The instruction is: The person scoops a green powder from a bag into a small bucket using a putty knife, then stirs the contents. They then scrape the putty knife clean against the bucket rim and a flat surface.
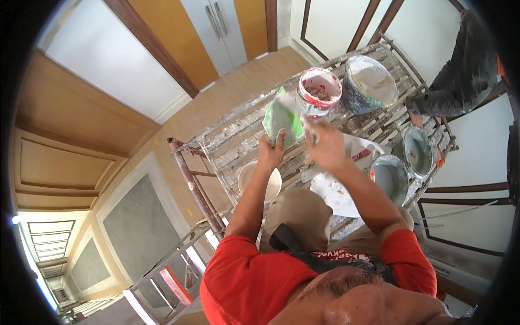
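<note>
My left hand (272, 150) grips the lower edge of a bright green flat piece (281, 120), thumb on top. Pale grey paste covers much of its face. Close to its right edge, my right hand (327, 145) is closed, its fingers blurred by motion. A pale, smeared shape runs from those fingers toward the green piece; its kind cannot be made out. Just beyond stands a white bucket (314, 107) with a red-stained rim and lumpy pinkish-brown contents. A cream bowl (247, 172) sits below my left hand, partly hidden by my forearm.
The slatted platform (227, 146) is paste-spattered. A larger dark bucket (357, 103) stands at its far right, with two grey-filled containers (389, 181) nearer. White sheet material (330, 192) lies under my right forearm. Another person's dark-clothed leg (460, 70) is at right. A ladder (154, 287) stands lower left.
</note>
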`<act>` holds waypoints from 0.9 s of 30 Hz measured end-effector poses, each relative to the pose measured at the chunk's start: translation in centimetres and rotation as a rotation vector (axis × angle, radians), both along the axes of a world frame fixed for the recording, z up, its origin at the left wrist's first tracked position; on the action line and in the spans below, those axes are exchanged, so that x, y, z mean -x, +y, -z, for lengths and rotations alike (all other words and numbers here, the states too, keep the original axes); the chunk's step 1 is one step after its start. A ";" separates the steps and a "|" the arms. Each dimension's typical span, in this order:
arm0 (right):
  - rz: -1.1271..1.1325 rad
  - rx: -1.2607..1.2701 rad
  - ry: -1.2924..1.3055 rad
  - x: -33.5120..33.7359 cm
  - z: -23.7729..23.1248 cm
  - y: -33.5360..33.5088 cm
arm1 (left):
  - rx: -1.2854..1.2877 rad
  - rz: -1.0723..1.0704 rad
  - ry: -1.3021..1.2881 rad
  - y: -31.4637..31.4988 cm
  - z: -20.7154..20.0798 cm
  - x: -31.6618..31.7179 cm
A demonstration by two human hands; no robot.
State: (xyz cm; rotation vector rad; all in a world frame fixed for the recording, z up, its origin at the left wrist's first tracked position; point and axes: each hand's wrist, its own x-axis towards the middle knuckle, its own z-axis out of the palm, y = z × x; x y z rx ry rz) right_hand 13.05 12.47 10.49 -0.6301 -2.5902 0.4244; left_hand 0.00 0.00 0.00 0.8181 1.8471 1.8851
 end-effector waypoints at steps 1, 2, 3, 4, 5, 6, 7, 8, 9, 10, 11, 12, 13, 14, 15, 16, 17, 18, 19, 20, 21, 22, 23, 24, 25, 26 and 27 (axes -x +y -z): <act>0.023 0.002 0.067 0.6 -0.2 0.7 | 0.037 0.007 0.006 -0.1 -0.5 0.0; 0.046 0.002 0.135 0.8 -0.3 0.7 | 0.074 0.014 0.011 -0.4 -1.0 0.0; 0.036 0.045 0.241 3.9 -0.6 -0.9 | 0.113 0.019 0.098 -1.3 -3.9 5.1; -0.003 0.045 0.177 2.5 -0.9 -2.5 | 0.108 0.002 0.012 -1.5 -3.9 4.6; -0.041 0.043 0.113 1.7 -1.1 -3.3 | 0.099 -0.006 0.001 -1.5 -3.8 4.1; -0.026 0.024 0.128 1.5 -1.2 -2.3 | 0.079 -0.008 -0.008 -1.1 -4.1 3.4; -0.002 0.016 0.142 1.7 -0.8 -1.3 | 0.069 0.004 0.057 -1.0 -4.0 2.7; 0.022 0.009 0.156 1.5 -0.6 -0.8 | 0.059 0.016 0.121 -0.8 -3.8 1.9; 0.016 0.005 0.154 1.5 -0.6 -0.8 | 0.083 0.001 0.100 -0.6 -3.8 2.0; 0.010 0.001 0.151 1.3 -0.7 -0.7 | 0.107 -0.014 0.080 -0.3 -3.5 2.1; 0.004 -0.003 0.149 1.3 -0.8 -0.7 | 0.130 -0.029 0.059 -0.1 -3.4 2.2; 0.008 -0.015 0.157 1.1 -0.9 -0.4 | 0.092 -0.010 0.054 0.0 -3.2 1.8; 0.012 -0.027 0.165 1.0 -0.8 -0.1 | 0.054 0.008 0.050 -0.1 -3.0 1.3; 0.015 -0.038 0.172 0.9 -0.8 0.2 | 0.015 0.025 0.046 0.0 -2.8 0.9; 0.030 -0.040 0.184 0.6 -0.7 0.1 | 0.019 0.018 0.031 0.2 -2.9 0.3; 0.084 -0.012 0.142 1.0 -1.1 1.1 | 0.023 0.011 0.016 0.6 -3.0 -0.4; 0.078 -0.001 0.152 0.4 -1.0 0.9 | 0.027 0.003 0.002 0.9 -3.1 -0.9; 0.061 0.007 0.170 0.1 -1.1 0.8 | 0.004 -0.012 -0.030 1.0 -3.0 -0.7; 0.039 0.011 0.182 -0.4 -1.2 0.7 | -0.025 -0.033 -0.067 1.1 -2.6 -0.6; -0.028 0.024 0.140 -1.4 -0.4 -0.2 | -0.053 -0.054 -0.104 1.2 -2.2 -0.5; -0.017 0.022 0.105 -1.9 -0.3 -0.8 | -0.044 -0.041 -0.085 1.2 -2.4 -0.4; -0.006 0.020 0.069 -2.0 -0.3 -1.3 | -0.033 -0.029 -0.065 1.0 -2.5 -0.2; 0.004 0.018 0.032 -2.1 -0.2 -1.5 | -0.023 -0.016 -0.047 0.9 -2.6 -0.1; 0.063 0.027 0.068 -1.8 -0.3 -0.3 | 0.009 0.005 0.007 0.9 -2.4 -0.4; 0.126 0.036 0.109 -0.9 -0.4 2.3 | 0.041 0.030 0.066 0.9 -2.3 -0.5; 0.187 0.048 0.151 -0.6 -0.3 4.0 | 0.076 0.053 0.126 1.0 -2.1 -0.4; 0.192 0.115 0.222 -0.8 -0.5 4.6 | 0.014 -0.003 0.086 1.0 -2.4 -0.3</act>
